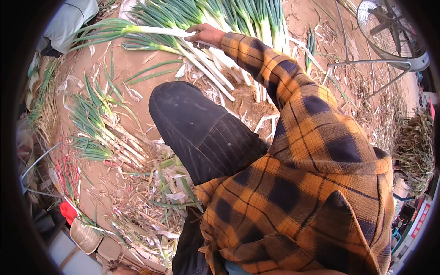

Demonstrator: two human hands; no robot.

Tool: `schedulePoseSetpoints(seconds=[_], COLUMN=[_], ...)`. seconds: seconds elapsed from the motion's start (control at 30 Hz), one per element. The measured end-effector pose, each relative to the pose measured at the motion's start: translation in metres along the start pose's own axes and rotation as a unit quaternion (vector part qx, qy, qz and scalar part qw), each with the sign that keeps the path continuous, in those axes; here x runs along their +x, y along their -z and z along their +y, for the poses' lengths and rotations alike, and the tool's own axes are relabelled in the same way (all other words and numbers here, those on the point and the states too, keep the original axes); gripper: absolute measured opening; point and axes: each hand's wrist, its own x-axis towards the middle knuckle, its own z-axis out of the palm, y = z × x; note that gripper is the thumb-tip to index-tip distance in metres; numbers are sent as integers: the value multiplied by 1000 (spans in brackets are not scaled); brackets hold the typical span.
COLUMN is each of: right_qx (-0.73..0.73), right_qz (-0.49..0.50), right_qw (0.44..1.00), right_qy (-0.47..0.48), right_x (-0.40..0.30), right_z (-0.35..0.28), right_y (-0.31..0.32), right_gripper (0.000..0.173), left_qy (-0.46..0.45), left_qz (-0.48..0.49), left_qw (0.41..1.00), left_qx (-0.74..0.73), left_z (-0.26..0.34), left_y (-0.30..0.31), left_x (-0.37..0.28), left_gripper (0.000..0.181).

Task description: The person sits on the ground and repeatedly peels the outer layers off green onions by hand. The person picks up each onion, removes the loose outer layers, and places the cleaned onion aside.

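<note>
My right hand (206,35) reaches forward, its fingers closed around the white shaft of a long green onion (151,30). The onion's green leaves fan out to the left. Beneath and beyond that hand lies a large row of green onions (266,29), with white shafts and root ends turned towards me. My left hand (123,268) shows only in part at the bottom edge, beside trimmed plant waste and brown pieces. What its fingers do there is too unclear to tell. A smaller pile of green onions (118,141) rests on the dirt ground to the left of my raised knee (178,99).
A metal fan (388,29) on a tubular stand is at the upper right. Dry leaf trimmings (144,213) litter the ground. Red ties (67,175) and a red item (68,212) lie at left. A heap of dry stalks (414,151) sits at right. Pale cloth (74,24) fills the upper left.
</note>
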Motion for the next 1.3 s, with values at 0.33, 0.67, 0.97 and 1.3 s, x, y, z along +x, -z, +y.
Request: schedulePoseSetpoints(seconds=[0.33, 0.67, 0.97, 1.3], right_qx=[-269, -123, -192, -471], right_qz=[97, -85, -390, -189], right_qw=[933, 988, 901, 848], right_qy=[-218, 27, 3, 150], right_x=[9, 137, 84, -10], right_z=[165, -103, -73, 137], right_y=[-51, -162, -538, -720], right_gripper=[48, 21, 28, 27], left_qy=[166, -221, -205, -119], left_qz=[-149, -536, -537, -548], left_qw=[950, 581, 608, 612], left_qx=[220, 571, 547, 558], left_z=[-60, -134, -91, -76], left_y=[-41, -141, -143, -128], left_x=[-125, -250, -257, -246], left_gripper=[27, 37, 38, 43])
